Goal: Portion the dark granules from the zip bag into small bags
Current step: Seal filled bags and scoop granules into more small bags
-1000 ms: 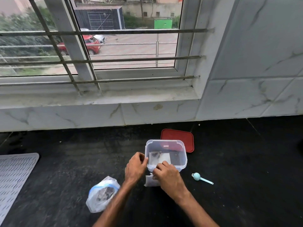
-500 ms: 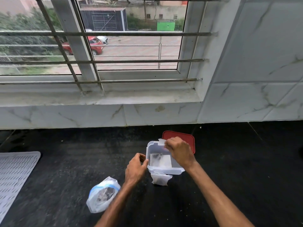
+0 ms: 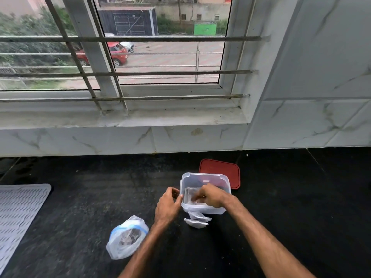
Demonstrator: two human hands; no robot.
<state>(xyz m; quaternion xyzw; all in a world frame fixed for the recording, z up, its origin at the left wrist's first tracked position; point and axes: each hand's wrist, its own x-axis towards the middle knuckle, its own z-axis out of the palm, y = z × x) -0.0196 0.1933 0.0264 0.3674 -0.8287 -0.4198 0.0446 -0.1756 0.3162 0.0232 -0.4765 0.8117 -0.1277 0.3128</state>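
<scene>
- The right hand point(image 3: 208, 197) reaches down over the near rim into the clear tub point(image 3: 204, 174), its fingers curled on the stack of small bags point(image 3: 189, 194) lying on the tub floor; the view there is blurred, so the exact pinch is unclear
- The left hand point(image 3: 168, 205) sits just outside the tub's left wall with its thumb tip touching that wall near the rim and its fingers curled; whether it truly clamps the rim or only leans on it, I cannot tell
- The two hands are apart, with the tub's left wall between them
- The zip bag point(image 3: 126, 237), blue-striped at its mouth with dark granules showing through, lies on the bench point(image 3: 301, 197) to the near left, beside the left forearm and apart from the tub
- A few crumpled small bags point(image 3: 197, 220) lie on the bench touching the tub's near wall, between the two forearms
- The red lid point(image 3: 219, 173) lies flat behind the tub, its near edge hidden by the tub's far rim
- A ribbed grey mat point(image 3: 20, 213) covers the far-left bench, well apart from everything else
- Dark bench surface stretches wide to the right of the tub and lid, and between the mat and the zip bag
- The bench's far edge meets the marble wall point(image 3: 100, 141) below the barred window point(image 3: 160, 73), near the lid's back edge
</scene>
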